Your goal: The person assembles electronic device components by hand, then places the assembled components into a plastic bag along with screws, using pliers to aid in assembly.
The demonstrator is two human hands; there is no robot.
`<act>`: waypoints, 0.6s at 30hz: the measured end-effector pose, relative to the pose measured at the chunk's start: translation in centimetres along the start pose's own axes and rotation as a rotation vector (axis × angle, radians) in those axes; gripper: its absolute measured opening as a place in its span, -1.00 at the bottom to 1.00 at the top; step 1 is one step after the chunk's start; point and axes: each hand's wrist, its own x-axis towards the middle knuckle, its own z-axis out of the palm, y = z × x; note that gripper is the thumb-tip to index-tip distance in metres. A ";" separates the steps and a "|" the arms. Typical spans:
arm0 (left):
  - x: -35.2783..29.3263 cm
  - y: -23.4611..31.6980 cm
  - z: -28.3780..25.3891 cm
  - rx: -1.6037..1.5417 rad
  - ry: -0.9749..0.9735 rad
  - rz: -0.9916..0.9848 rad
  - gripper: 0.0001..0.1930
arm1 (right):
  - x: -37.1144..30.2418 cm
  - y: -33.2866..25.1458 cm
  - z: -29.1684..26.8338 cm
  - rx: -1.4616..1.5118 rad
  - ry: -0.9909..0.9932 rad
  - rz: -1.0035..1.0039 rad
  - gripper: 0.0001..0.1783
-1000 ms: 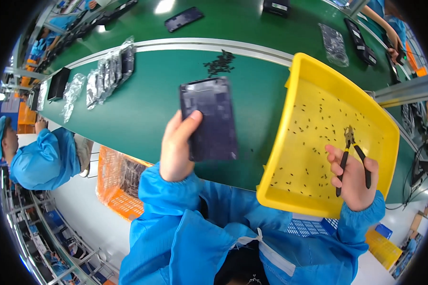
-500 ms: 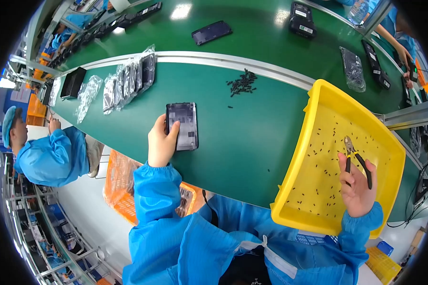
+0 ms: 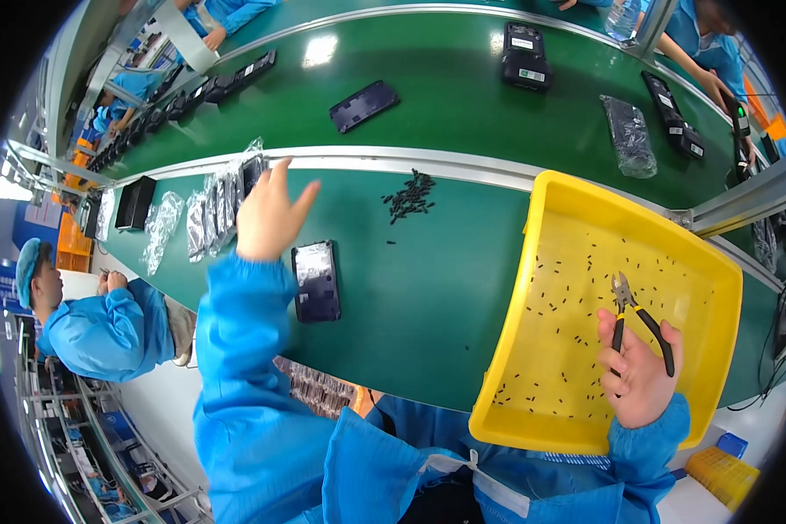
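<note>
My left hand (image 3: 271,216) reaches over the green table with its fingers spread and nothing in them. It is nearest to a row of black cases in clear plastic bags (image 3: 214,208). Below it, a dark rectangular plastic cover (image 3: 316,284) lies flat on the table. Over the yellow bin (image 3: 546,253), my right hand (image 3: 639,371) is closed around a pair of cutting pliers (image 3: 622,297) with black and yellow handles; the jaws point away from me. Many tiny black pieces (image 3: 557,342) are scattered in the bin. A pile of small black parts (image 3: 410,196) lies mid-table.
A metal rail (image 3: 393,162) separates my table from a belt carrying another dark cover (image 3: 364,106), black handheld devices (image 3: 526,57) and a bagged item (image 3: 629,137). An open black box (image 3: 134,203) stands at the left. A co-worker in blue (image 3: 105,323) sits beyond it.
My left hand has let go of the dark cover, now on the table, and moved away toward the bagged cases. My right hand still holds the pliers. The whole view has shifted slightly.
</note>
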 end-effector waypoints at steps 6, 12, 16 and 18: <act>13.4 -0.3 9.6 -0.179 0.016 0.101 -0.26 | -0.5 -0.4 0.4 0.310 -0.033 0.021 -0.09; 16.8 3.2 8.6 -0.105 -0.289 0.030 -0.11 | -0.4 0.0 -0.2 0.379 -0.069 0.000 -0.08; 17.3 2.8 8.3 -0.285 -0.104 0.199 -0.37 | -0.8 0.3 1.0 0.225 -0.032 -0.069 -0.09; 16.7 4.5 6.0 -0.285 -0.189 0.181 -0.54 | -1.0 0.5 0.9 0.124 -0.054 -0.180 -0.14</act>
